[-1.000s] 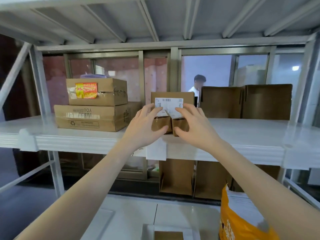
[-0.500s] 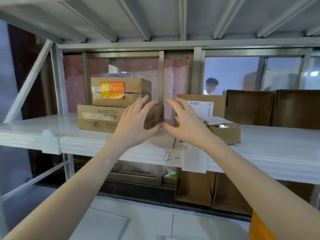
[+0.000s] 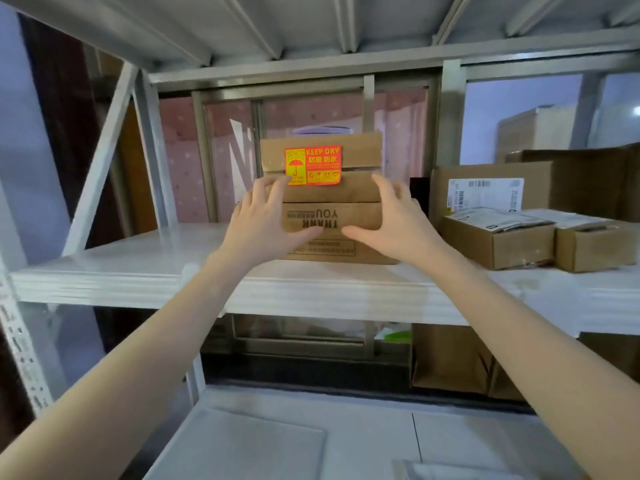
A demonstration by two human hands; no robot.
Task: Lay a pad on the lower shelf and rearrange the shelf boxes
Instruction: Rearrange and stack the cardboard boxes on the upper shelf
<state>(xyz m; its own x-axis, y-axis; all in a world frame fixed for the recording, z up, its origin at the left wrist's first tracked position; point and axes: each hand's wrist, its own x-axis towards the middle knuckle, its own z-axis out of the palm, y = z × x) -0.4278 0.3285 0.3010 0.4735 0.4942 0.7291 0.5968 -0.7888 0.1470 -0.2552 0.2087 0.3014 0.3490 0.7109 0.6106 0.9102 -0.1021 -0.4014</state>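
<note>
I see the stacked boxes (image 3: 329,206) dead ahead on the white shelf (image 3: 138,261), long axis left to right; my left hand (image 3: 266,226) and right hand (image 3: 391,226) are spread, flanking the stack equally near, not yet clamped.

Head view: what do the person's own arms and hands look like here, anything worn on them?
Nothing worn shows. The left hand and right hand are bare, with no gloves, rings or bracelets visible. Both forearms are uncovered right to the bottom corners of the picture: no sleeve, cuff or watch appears. No markings, tape or cables show on either arm.
</note>
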